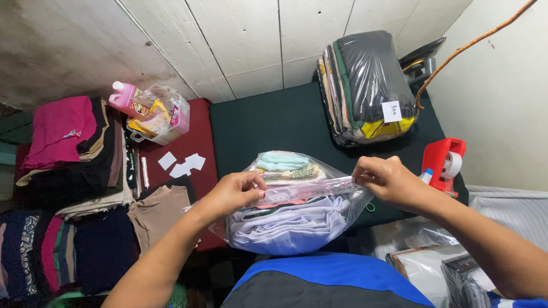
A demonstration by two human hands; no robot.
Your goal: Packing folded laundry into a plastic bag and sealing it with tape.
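Note:
A clear zip bag (297, 225) stuffed with folded clothes, white and lavender at the front, teal and patterned at the back, lies on the dark green surface (268, 122) before me. My left hand (234, 193) pinches the left end of the bag's pink zip strip (308, 190). My right hand (388, 179) pinches the strip's right end. Both hands stretch the strip flat across the bag's top.
A bigger plastic-wrapped bundle of clothes (368, 85) with a white label lies at the back. A red tape dispenser (445, 164) stands to the right. Stacks of folded clothes (74, 148), a clear box (162, 114), a pink bottle (123, 97) and paper slips (182, 164) are on the left.

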